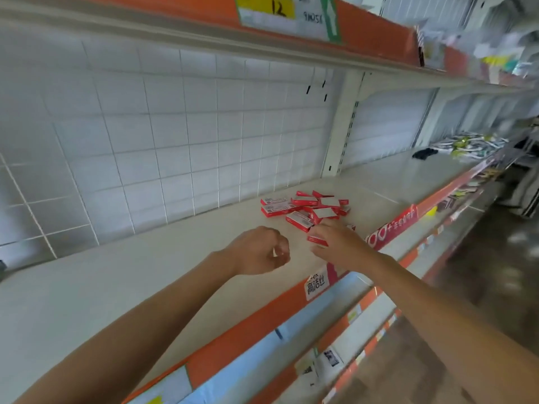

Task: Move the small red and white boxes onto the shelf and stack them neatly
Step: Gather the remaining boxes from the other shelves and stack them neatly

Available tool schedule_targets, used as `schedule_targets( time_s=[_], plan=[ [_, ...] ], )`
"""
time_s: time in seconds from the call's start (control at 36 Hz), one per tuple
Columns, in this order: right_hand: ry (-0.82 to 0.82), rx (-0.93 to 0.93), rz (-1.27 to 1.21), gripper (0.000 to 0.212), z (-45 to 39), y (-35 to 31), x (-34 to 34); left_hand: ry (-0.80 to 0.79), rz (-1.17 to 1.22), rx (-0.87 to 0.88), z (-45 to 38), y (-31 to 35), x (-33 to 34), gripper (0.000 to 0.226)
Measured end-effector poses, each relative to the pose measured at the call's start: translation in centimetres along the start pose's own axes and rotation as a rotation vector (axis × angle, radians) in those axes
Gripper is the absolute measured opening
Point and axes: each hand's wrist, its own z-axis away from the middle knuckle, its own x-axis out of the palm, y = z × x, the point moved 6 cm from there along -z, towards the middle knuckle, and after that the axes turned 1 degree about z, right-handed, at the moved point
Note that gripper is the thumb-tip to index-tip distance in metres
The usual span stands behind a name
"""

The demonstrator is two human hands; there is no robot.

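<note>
The right hand point(339, 243) reaches over the shelf with its fingers point(323, 228) stretched out fairly straight, lying over a small red and white box point(316, 239) at the near edge of the pile; whether they pinch it I cannot tell. The left hand point(259, 249) hovers beside it, fingers curled loosely inward, something pale glinting at the fingertips, too small to name. The flat cardboard boxes point(303, 209) lie in a loose, jumbled heap on the smooth beige shelf point(145, 272). Behind stands a white wire grid point(175, 126). The far shelves blur.
</note>
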Motion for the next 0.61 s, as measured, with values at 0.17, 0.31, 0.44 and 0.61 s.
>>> schedule_targets(
  time_s=[0.17, 0.31, 0.44, 0.61],
  plan=[
    [0.038, -0.024, 0.059, 0.038, -3.7, 3.5, -0.6, -0.004, -0.012, -0.08, -1.8, -1.2, 0.5, 0.019],
    [-0.024, -0.028, 0.138, 0.05, -6.0, 6.1, -0.3, 0.015, -0.002, -0.186, -2.4, -1.4, 0.9, 0.017],
    [-0.059, -0.112, 0.067, 0.053, -6.7, 7.2, 0.4, 0.017, -0.017, -0.298, -2.4, -0.7, 1.4, 0.015],
    [-0.118, -0.248, 0.072, 0.056, -6.8, 5.9, 0.5, 0.083, -0.039, -0.427, -0.8, 0.9, 1.6, 0.016]
  ],
)
